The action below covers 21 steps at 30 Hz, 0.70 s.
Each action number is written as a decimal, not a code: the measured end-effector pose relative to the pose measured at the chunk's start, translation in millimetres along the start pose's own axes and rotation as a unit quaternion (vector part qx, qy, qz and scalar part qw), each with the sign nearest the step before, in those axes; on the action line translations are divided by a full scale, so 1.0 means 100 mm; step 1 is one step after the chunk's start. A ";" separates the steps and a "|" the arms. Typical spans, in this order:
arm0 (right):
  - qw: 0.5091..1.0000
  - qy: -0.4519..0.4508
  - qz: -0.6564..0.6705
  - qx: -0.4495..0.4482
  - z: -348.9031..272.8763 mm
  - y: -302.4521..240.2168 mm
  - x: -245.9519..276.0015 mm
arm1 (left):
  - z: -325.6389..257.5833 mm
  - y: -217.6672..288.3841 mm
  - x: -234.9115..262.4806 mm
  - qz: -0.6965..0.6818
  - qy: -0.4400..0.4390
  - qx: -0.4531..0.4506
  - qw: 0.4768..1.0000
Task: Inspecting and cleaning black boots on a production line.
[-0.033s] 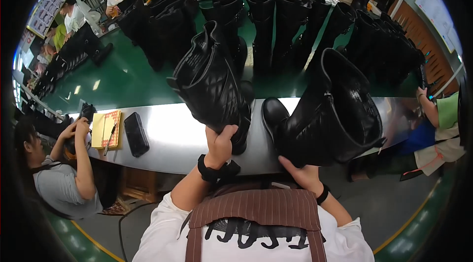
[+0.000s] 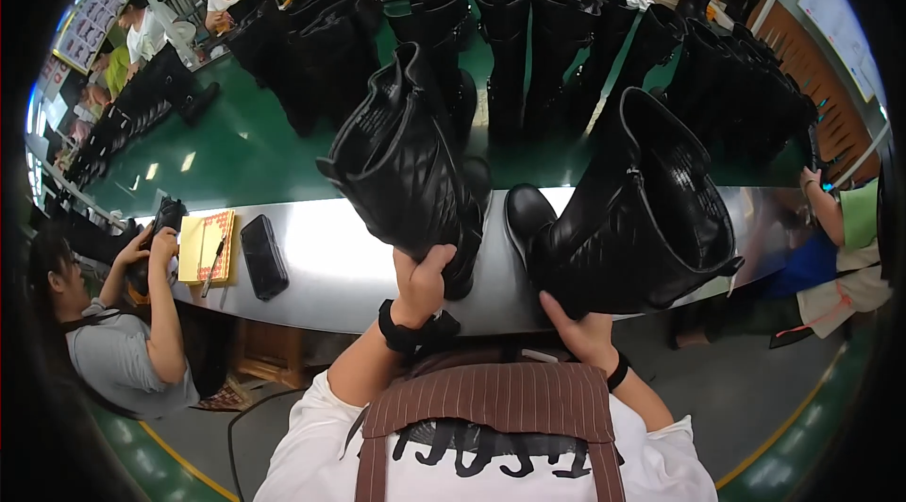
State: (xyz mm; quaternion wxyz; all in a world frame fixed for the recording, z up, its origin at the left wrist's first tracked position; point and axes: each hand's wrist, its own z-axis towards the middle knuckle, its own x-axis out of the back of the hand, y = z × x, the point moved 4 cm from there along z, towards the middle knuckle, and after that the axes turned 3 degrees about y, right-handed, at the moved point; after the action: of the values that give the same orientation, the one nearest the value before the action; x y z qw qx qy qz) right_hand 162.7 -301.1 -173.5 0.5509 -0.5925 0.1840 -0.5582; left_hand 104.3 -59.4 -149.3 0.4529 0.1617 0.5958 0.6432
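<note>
My left hand (image 2: 422,287) is wrapped round the lower part of a tall black quilted boot (image 2: 401,167), near its ankle. That boot leans to the left, its open top facing up and away from me. On the right, a second black boot (image 2: 604,238) tilts toward me, with its wide opening up and its rounded toe over the metal table edge strip. My right hand (image 2: 580,332) grips it from below, the thumb along its side and the other fingers partly hidden beneath. The two boots are side by side with a gap between them.
A black phone (image 2: 263,258) and a yellow notepad (image 2: 205,247) with a pen (image 2: 212,266) lie left on the metal strip (image 2: 321,238). Several black boots (image 2: 507,49) stand across the green tabletop (image 2: 255,148). A seated co-worker (image 2: 132,342) handles a black item at left; other people work around the table.
The left boot has turned slightly, showing more of its opening. The right boot has tipped up a touch. Both hands keep their hold.
</note>
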 end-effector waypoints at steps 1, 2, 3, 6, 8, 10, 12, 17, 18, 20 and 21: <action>0.997 0.068 0.015 0.032 0.08 0.07 -0.02 | -0.06 -0.01 0.04 -0.002 -0.006 0.004 1.000; 0.987 0.146 0.036 0.058 0.14 0.10 0.00 | -0.11 0.00 0.08 0.023 -0.013 -0.011 1.000; 0.989 0.142 0.026 0.040 0.21 0.13 -0.02 | -0.15 0.01 0.11 0.047 -0.020 -0.027 0.998; 0.991 0.117 0.045 0.038 0.42 0.10 -0.02 | -0.20 0.04 0.17 0.050 -0.043 -0.015 0.998; 0.993 0.112 0.009 0.045 0.45 0.09 0.01 | -0.15 0.11 0.19 0.102 -0.019 0.023 0.994; 0.997 0.074 0.029 -0.013 0.40 0.18 0.04 | -0.08 0.39 0.13 0.158 -0.052 -0.104 0.981; 0.982 0.172 0.017 0.071 0.26 0.17 0.20 | -0.04 0.80 0.11 0.177 -0.010 -0.319 0.931; 0.937 0.231 -0.076 0.252 -0.08 0.00 0.52 | 0.06 1.53 0.09 0.275 0.006 -0.470 0.839; 0.929 0.221 -0.096 0.281 -0.09 -0.07 0.54 | 0.04 1.61 0.04 0.297 -0.014 -0.486 0.822; 0.913 0.255 -0.087 0.308 -0.06 -0.24 0.63 | -0.05 1.71 -0.08 0.303 0.005 -0.532 0.791; 0.896 0.286 -0.056 0.336 -0.04 -0.34 0.68 | -0.14 1.76 -0.15 0.304 0.051 -0.588 0.747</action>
State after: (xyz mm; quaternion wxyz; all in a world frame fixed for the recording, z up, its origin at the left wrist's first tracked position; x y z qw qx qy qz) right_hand 167.3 -348.6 -114.0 0.6088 -0.1960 0.1012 -0.7620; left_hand 33.5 -58.2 12.8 0.2077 0.0031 0.0407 0.9773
